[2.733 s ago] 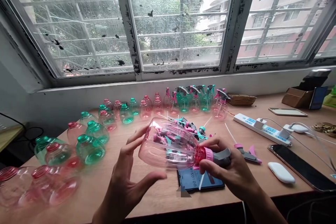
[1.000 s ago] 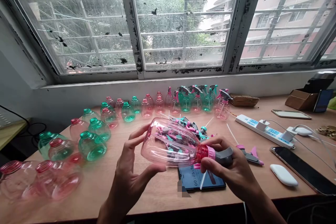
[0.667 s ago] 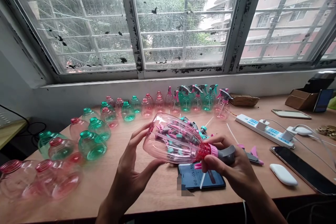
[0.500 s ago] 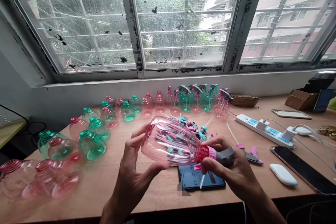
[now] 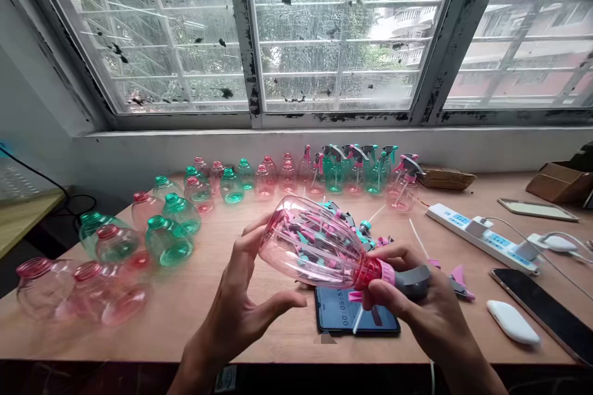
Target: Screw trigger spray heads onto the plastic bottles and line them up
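A clear pink bottle [image 5: 315, 247] lies on its side in the air over the desk, its base pointing up and left. My left hand [image 5: 243, 308] cups its body with thumb and fingers spread around it. My right hand [image 5: 424, 308] grips the pink collar and grey spray head [image 5: 407, 278] at the bottle's neck. A thin white dip tube hangs below that hand. A pile of loose pink, teal and grey spray heads [image 5: 345, 225] lies behind the bottle.
Under my hands a phone [image 5: 354, 318] shows a running timer. Empty pink and green bottles [image 5: 162, 237] cover the left of the wooden desk [image 5: 194, 327]; finished sprayers [image 5: 356, 170] line the wall. A power strip [image 5: 482, 237], a second phone [image 5: 546, 305] and a white device [image 5: 512, 321] lie right.
The bottle has tilted a little, base higher, and both hands keep hold while the collar is worked. The view has shifted slightly right and down.
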A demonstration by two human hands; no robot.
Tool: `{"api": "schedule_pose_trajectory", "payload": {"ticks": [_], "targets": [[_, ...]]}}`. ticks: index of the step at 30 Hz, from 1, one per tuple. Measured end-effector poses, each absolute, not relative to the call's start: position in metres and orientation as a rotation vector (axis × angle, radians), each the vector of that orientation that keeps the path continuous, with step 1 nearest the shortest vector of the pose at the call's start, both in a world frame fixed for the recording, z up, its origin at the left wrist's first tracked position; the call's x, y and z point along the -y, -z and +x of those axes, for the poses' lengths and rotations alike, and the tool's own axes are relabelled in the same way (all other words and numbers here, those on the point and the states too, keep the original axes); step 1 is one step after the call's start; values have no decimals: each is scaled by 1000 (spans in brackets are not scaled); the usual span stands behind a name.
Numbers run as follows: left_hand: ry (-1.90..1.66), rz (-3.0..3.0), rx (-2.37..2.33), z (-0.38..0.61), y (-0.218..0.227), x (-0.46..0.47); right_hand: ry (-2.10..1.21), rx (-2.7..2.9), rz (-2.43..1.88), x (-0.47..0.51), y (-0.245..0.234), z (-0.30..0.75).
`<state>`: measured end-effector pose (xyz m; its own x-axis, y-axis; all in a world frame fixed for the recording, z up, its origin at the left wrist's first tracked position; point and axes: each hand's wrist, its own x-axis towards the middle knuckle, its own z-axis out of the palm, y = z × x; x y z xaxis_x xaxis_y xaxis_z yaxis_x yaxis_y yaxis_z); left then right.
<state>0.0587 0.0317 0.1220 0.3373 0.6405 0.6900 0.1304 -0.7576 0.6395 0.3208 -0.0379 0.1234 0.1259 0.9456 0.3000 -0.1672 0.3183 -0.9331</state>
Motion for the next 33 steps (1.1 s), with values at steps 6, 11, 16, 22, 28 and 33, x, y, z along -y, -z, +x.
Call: {"api": "schedule_pose_trajectory", "payload": {"ticks": [6,11,16,22,28,33], "targets": [[-1553,2150,-533,60,-128,-33,-963,1124,-925,41,-121,317],[-1597,2305,-547,55,-135,-31,-913,1164,-965,43,-119,319],[-1486,2253,-600,57,-133,-26,-807,1193,-1030,44,-118,322],[-1526,2085,-627,61,-122,-24,-565,1224,-1064,43,-114,321],[-1596,2314,-649,57,-123,-21,-719,1119,-1033,47,-114,323],[-1549,2399,-544,55,-119,-30,-680,1130,-1019,42,-113,326]]}}
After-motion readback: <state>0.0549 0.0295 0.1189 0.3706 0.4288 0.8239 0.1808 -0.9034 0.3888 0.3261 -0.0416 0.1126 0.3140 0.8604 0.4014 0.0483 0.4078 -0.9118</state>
